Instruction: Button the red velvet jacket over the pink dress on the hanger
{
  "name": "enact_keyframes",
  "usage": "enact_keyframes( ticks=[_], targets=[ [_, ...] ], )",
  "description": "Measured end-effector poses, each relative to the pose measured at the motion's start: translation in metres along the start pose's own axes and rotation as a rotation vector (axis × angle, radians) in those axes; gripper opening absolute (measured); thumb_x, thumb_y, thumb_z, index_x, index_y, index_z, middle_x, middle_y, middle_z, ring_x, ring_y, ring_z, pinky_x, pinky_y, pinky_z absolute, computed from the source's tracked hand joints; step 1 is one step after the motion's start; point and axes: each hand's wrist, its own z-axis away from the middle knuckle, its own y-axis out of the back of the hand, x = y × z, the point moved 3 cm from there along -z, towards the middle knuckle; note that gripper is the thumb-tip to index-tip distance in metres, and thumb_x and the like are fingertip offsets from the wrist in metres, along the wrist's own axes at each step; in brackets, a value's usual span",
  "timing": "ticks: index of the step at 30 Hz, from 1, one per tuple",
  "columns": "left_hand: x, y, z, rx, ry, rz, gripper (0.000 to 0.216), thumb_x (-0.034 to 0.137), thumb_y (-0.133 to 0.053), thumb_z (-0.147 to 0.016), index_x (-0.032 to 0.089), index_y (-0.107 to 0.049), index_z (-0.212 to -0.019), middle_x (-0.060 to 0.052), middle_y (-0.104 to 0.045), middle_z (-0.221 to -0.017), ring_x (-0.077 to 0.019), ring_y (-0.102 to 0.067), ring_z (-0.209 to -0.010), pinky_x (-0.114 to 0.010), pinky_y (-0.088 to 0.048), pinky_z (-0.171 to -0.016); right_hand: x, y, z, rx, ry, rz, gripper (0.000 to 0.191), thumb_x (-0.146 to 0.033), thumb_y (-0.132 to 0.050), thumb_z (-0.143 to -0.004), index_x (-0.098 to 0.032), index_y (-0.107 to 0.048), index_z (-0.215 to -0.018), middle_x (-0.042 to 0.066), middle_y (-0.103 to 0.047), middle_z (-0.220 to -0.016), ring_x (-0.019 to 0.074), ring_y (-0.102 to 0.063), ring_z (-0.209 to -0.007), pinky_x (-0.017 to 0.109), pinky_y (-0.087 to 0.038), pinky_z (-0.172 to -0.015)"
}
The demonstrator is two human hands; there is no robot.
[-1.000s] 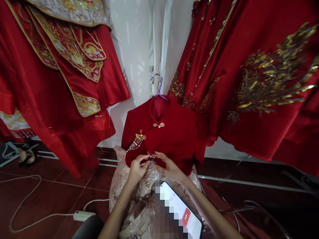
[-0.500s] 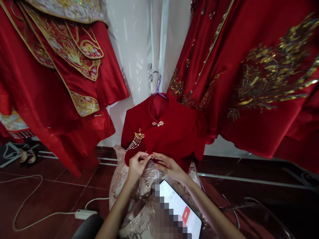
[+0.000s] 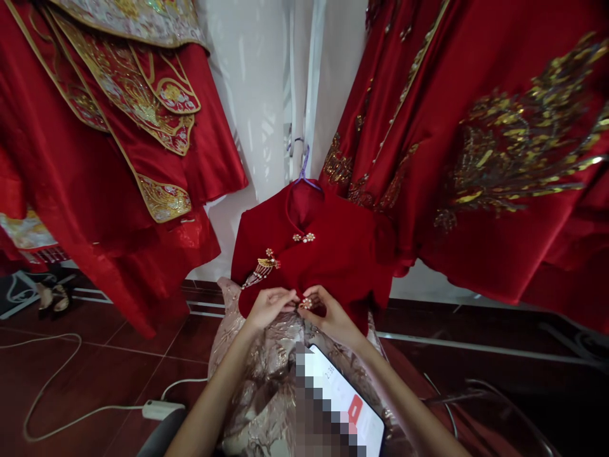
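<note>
A small red jacket (image 3: 333,254) hangs on a purple hanger (image 3: 305,170) in front of me, over a pale pink brocade skirt (image 3: 266,381). It has a pearl button (image 3: 303,238) at the collar and a gold tasselled brooch (image 3: 264,265) on its left chest. My left hand (image 3: 270,306) and my right hand (image 3: 330,314) meet at the jacket's lower front edge. Both pinch a small pearl fastening (image 3: 305,303) and the red cloth around it.
Large red gowns with gold embroidery hang at left (image 3: 109,127) and right (image 3: 485,146). A white cable and power adapter (image 3: 159,411) lie on the dark red tiled floor. A phone (image 3: 342,406) with a lit screen shows below my arms. Sandals (image 3: 50,298) stand far left.
My hands have shifted slightly right along the jacket's hem, and my right fingers have curled in round the pearl fastening. The brooch's tassel has swung a little.
</note>
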Motion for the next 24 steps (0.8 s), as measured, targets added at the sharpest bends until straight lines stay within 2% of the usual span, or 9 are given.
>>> enact_keyframes(
  ticks=[4,7,11,16,18,20,22,24],
  targets=[
    [0.014,0.012,-0.023,0.200,-0.140,0.215,0.037,0.043,-0.067,-0.069,0.015,-0.065,-0.093,-0.008,-0.067,-0.093,-0.0149,-0.065,-0.079,-0.035,-0.053,-0.082,-0.012,0.012,-0.001,-0.011,0.019,0.029,0.027,-0.036,-0.061,-0.076,-0.021,-0.047,-0.093,0.000,-0.054,-0.080,0.0141,-0.053,-0.075,0.027,-0.044,-0.070],
    [0.020,0.018,-0.035,0.197,-0.201,0.310,0.038,0.040,-0.066,-0.072,0.016,-0.064,-0.101,-0.009,-0.065,-0.105,-0.0149,-0.063,-0.089,-0.035,-0.048,-0.089,-0.014,0.016,-0.001,-0.030,0.005,0.016,0.028,-0.037,-0.061,-0.075,-0.021,-0.047,-0.092,0.000,-0.053,-0.080,0.0137,-0.052,-0.074,0.026,-0.043,-0.069],
    [0.019,0.023,-0.041,0.229,-0.216,0.286,0.033,0.036,-0.068,-0.069,0.017,-0.067,-0.097,-0.009,-0.064,-0.110,-0.0154,-0.062,-0.093,-0.034,-0.048,-0.088,-0.014,0.012,-0.001,-0.042,-0.002,-0.019,0.028,-0.037,-0.061,-0.075,-0.021,-0.046,-0.093,-0.001,-0.051,-0.077,0.0132,-0.051,-0.072,0.025,-0.042,-0.067],
    [0.017,0.018,-0.047,0.364,-0.201,0.285,0.029,0.033,-0.069,-0.066,0.015,-0.066,-0.088,-0.009,-0.066,-0.103,-0.0150,-0.062,-0.089,-0.029,-0.049,-0.079,-0.016,0.006,0.000,-0.038,0.019,0.003,0.028,-0.037,-0.060,-0.076,-0.021,-0.045,-0.093,-0.001,-0.051,-0.077,0.0132,-0.050,-0.071,0.026,-0.042,-0.066],
    [0.021,0.009,-0.051,0.328,-0.163,0.234,0.030,0.037,-0.066,-0.069,0.016,-0.066,-0.090,-0.008,-0.066,-0.099,-0.0143,-0.062,-0.083,-0.027,-0.050,-0.072,-0.018,0.008,0.001,-0.054,0.029,0.031,0.026,-0.035,-0.060,-0.075,-0.021,-0.045,-0.091,-0.001,-0.052,-0.077,0.0133,-0.051,-0.071,0.026,-0.042,-0.066],
    [0.033,-0.003,-0.054,0.240,-0.180,0.090,0.030,0.040,-0.063,-0.071,0.016,-0.066,-0.089,-0.007,-0.067,-0.092,-0.0143,-0.061,-0.078,-0.026,-0.049,-0.067,-0.022,0.012,0.002,-0.100,0.033,0.062,0.023,-0.031,-0.060,-0.074,-0.021,-0.044,-0.087,-0.002,-0.051,-0.074,0.0123,-0.049,-0.067,0.025,-0.041,-0.064],
    [0.052,-0.014,-0.057,0.178,-0.329,-0.106,0.028,0.040,-0.062,-0.072,0.017,-0.065,-0.088,-0.005,-0.066,-0.087,-0.0139,-0.060,-0.076,-0.025,-0.047,-0.066,-0.028,0.019,0.004,-0.154,0.032,0.088,0.020,-0.026,-0.059,-0.074,-0.021,-0.042,-0.082,-0.004,-0.046,-0.069,0.0107,-0.045,-0.062,0.023,-0.039,-0.060],
    [0.074,-0.023,-0.057,0.159,-0.546,-0.328,0.024,0.037,-0.061,-0.075,0.018,-0.062,-0.091,-0.004,-0.063,-0.087,-0.0124,-0.057,-0.074,-0.024,-0.046,-0.068,-0.035,0.027,0.007,-0.193,0.037,0.107,0.019,-0.022,-0.059,-0.073,-0.021,-0.039,-0.076,-0.005,-0.042,-0.066,0.0096,-0.041,-0.059,0.022,-0.037,-0.057]
  ],
)
